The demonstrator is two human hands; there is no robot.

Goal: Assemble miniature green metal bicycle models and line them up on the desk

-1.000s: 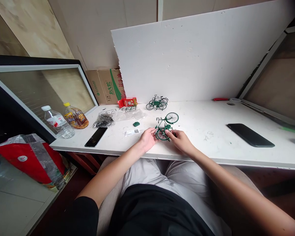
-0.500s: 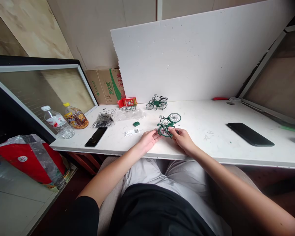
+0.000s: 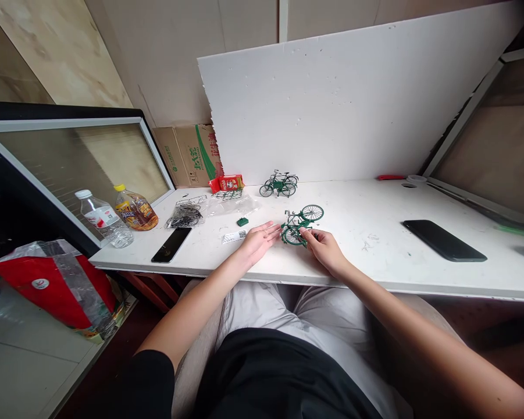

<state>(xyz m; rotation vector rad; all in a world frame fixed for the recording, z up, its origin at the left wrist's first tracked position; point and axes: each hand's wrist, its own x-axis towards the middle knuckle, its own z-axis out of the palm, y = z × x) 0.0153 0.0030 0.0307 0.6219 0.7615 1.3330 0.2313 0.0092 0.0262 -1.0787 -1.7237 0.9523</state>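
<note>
A small green model bicycle (image 3: 304, 223) is being gripped by the right hand (image 3: 325, 249), with thumb and fingers being closed on it by the wheel nearest the person. The left hand (image 3: 257, 243) is being held open, fingers outstretched and nothing being grasped, just to the left of that wheel; whether the wheel is being touched cannot be told. The bicycle is being held leaning over, near the front edge of the white table (image 3: 366, 212). Beyond the left hand, a small green part (image 3: 242, 222) and a printed label (image 3: 234, 236) are being borne by the tabletop. Farther left, a phone (image 3: 171, 245) is being overlooked by two bottles (image 3: 136, 209), and a bag of dark parts (image 3: 186, 215) is lying behind it. More small bicycles (image 3: 278, 185) are being backed by a white board (image 3: 331, 110), while a black phone (image 3: 445, 240) is being supported at the far right.
</note>
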